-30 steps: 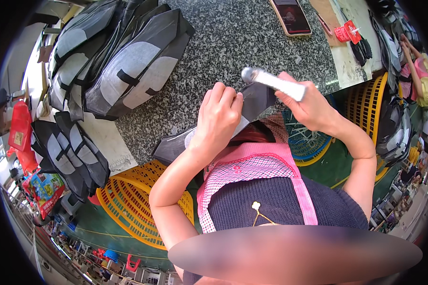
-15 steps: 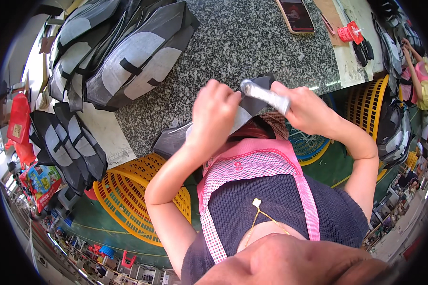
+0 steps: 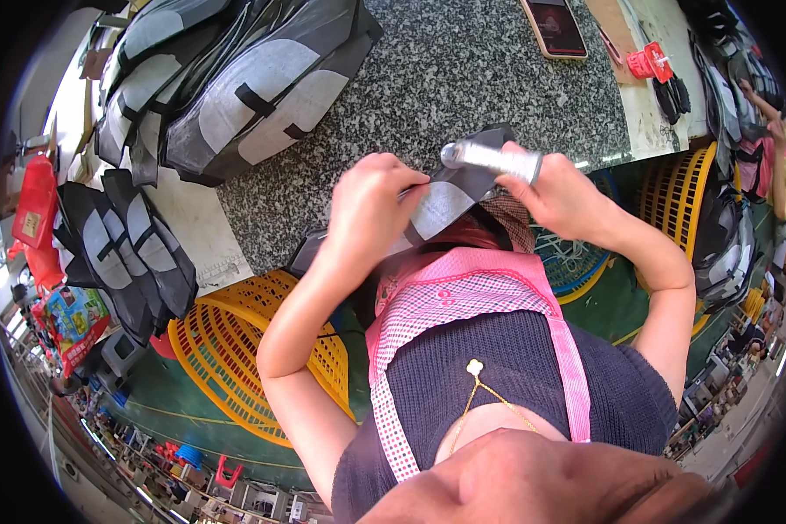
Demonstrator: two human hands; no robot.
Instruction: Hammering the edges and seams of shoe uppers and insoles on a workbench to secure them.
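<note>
Hands work at the granite bench [image 3: 463, 79] edge: left hand [image 3: 371, 210] grip pinches the grey-black fabric piece [image 3: 450, 196], right hand [image 3: 563, 196] grip clamps a silver cylindrical tool [image 3: 489, 157].

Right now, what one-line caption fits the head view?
Left hand pinches a grey-and-black fabric piece over a speckled stone table while right hand grips a silvery cylindrical tool.

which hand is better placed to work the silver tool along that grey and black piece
Right. The right hand already grips the silver tool at the piece's top edge; the left hand is pinching the piece.
</note>
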